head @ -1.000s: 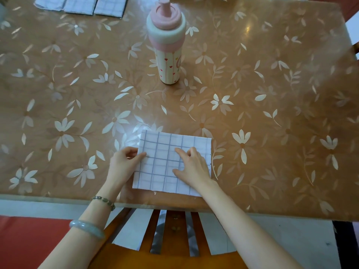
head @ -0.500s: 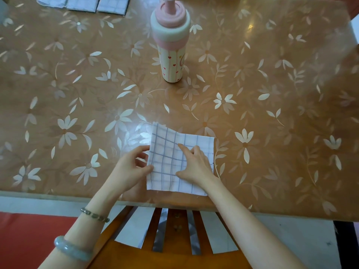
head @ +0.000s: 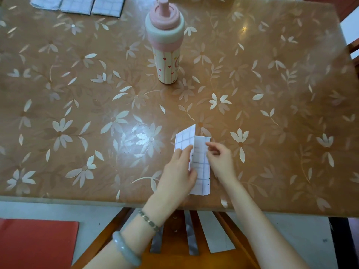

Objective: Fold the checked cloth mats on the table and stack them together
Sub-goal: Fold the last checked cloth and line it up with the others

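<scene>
One checked cloth mat [head: 202,167] lies near the front edge of the table [head: 281,105], partly folded. Its left half stands up as a flap, tilted over the flat right half. The left hand [head: 177,171] grips this flap from the left side, fingers curled against it. The right hand [head: 221,162] sits at the mat's right edge with fingers bent. Its index tip touches the cloth, but whether it pinches the edge cannot be determined.

Handling: the mat appears thin, light and limp, and is likely to hold a crease only when pressed. Take hold at the free edge or corners, and align the edges before flattening.

Several other mats [head: 77,4] lie side by side at the far left corner, well apart. A pink-capped bottle [head: 167,55] stands upright beyond the mat.
</scene>
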A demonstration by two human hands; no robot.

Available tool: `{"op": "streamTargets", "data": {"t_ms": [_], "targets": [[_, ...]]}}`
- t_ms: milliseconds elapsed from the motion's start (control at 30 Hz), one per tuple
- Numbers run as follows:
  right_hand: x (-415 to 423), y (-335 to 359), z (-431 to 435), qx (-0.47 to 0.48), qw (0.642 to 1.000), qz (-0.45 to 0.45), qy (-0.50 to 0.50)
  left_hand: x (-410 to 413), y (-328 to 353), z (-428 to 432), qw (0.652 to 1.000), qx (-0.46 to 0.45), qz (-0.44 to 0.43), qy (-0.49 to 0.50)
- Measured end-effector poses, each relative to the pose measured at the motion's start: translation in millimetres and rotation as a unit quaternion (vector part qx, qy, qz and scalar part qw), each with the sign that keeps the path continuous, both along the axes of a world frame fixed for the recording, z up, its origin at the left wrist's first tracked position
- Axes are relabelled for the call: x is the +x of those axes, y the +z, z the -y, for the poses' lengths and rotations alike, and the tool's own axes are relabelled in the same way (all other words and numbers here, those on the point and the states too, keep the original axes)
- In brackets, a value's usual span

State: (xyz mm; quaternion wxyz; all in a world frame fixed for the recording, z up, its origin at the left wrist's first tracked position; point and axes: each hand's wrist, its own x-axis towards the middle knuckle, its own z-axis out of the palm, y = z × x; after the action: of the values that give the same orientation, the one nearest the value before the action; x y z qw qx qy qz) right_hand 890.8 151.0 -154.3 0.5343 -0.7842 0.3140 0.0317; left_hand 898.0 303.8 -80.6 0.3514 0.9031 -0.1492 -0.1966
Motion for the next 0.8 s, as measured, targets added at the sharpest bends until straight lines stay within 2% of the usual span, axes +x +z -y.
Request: {"op": "streamTargets", "data": {"t_ms": [67, 233, 467, 533, 600, 667, 733, 800], "targets": [[-2, 3, 13, -0.006, 0.999, -0.032, -0.036, -5, -7, 19, 0.999, 0.026, 0.022, -0.02], [0, 8, 19, 0.142, 0.986, -0.057, -0.063, -15, -28, 54, 0.996, 0.073, 0.004, -0.041], [0, 9, 17, 0.11, 0.991, -0.066, -0.042, -16, -54, 61, 0.99, 0.115, -0.019, -0.081], [0, 6, 17, 0.042, 0.996, -0.073, -0.011, -15, -55, 55, 0.99, 0.119, -0.008, -0.081], [-2, 5, 17, -0.113, 0.992, -0.055, 0.024, -11, -58, 41, 0.984, 0.132, 0.101, -0.064], [-3, 7, 13, -0.245, 0.968, 0.034, 0.049, -2, -68, 23, 0.969, 0.162, 0.181, -0.042], [-3, 0, 5, -0.314, 0.933, 0.112, 0.137, 11, -77, 5, 0.963, 0.183, 0.195, -0.044], [-2, -16, -5, -0.352, 0.892, 0.12, 0.256, 22, -89, -5, 0.951, 0.211, 0.206, -0.09]]}}
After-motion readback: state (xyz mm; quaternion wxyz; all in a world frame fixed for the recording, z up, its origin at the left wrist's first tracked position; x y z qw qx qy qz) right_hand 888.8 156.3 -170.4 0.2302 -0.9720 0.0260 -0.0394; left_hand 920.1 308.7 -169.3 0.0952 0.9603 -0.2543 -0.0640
